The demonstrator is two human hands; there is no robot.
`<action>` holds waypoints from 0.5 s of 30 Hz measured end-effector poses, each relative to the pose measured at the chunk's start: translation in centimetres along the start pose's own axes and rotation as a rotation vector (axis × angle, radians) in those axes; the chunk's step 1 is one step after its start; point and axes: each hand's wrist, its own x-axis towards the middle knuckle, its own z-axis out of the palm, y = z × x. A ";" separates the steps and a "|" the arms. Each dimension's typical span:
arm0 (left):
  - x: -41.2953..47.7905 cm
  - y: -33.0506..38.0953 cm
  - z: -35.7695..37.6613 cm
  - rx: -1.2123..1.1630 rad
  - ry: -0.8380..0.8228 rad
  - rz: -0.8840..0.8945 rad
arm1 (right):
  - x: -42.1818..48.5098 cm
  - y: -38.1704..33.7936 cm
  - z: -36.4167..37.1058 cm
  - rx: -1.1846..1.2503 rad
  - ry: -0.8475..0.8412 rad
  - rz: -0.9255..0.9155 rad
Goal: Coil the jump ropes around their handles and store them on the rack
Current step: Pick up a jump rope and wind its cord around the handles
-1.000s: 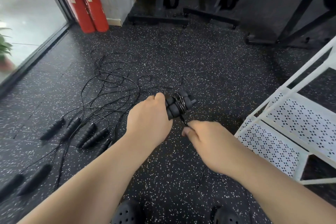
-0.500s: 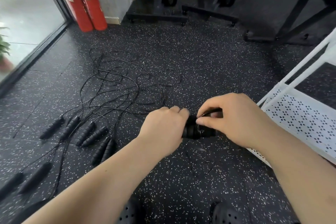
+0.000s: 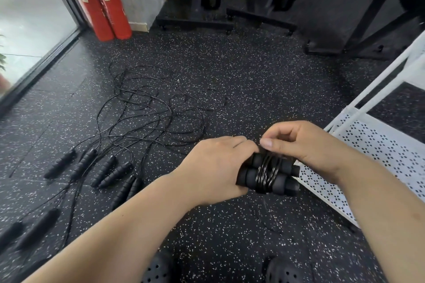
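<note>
My left hand grips the left ends of two black foam jump rope handles held side by side. Several turns of thin black rope are wound round their middle. My right hand is just above the bundle, its thumb and fingers pinching the rope at the top of the coil. A short loose tail hangs below the bundle toward the floor. The white perforated rack stands at the right, its low shelf just behind the bundle.
Several other black-handled jump ropes lie on the speckled rubber floor at the left, their cords tangled further back. Two red fire extinguishers stand by a glass wall. Black equipment frames line the far wall. My shoes show below.
My right hand came up from below the handles to their top, carrying the rope round them. The bundle has turned level and shows more wraps.
</note>
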 end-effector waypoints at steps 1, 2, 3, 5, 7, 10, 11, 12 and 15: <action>0.0 0.1 -0.2 -0.041 -0.012 -0.025 | 0.1 0.3 0.3 0.059 0.000 0.011; 0.0 0.1 -0.5 -0.086 -0.022 -0.057 | 0.2 0.4 0.8 0.133 0.001 0.028; 0.0 0.3 -0.8 -0.135 -0.024 -0.094 | 0.3 0.5 1.4 0.212 -0.003 0.045; 0.0 0.4 -1.1 -0.238 -0.006 -0.172 | 0.6 0.9 2.7 0.343 0.012 0.095; 0.0 0.5 -1.3 -0.316 -0.013 -0.251 | 1.3 1.4 4.0 0.445 0.094 0.167; 0.0 0.4 -1.3 -0.409 -0.106 -0.340 | 2.2 2.2 5.2 0.456 0.237 0.233; 0.0 0.3 -1.2 -0.440 -0.144 -0.361 | 2.3 2.3 5.4 0.400 0.268 0.251; -0.1 0.2 -1.2 -0.470 -0.178 -0.381 | 2.4 2.4 5.5 0.345 0.289 0.263; -0.1 0.1 -1.2 -0.528 -0.199 -0.438 | 2.5 2.9 5.6 0.218 0.328 0.273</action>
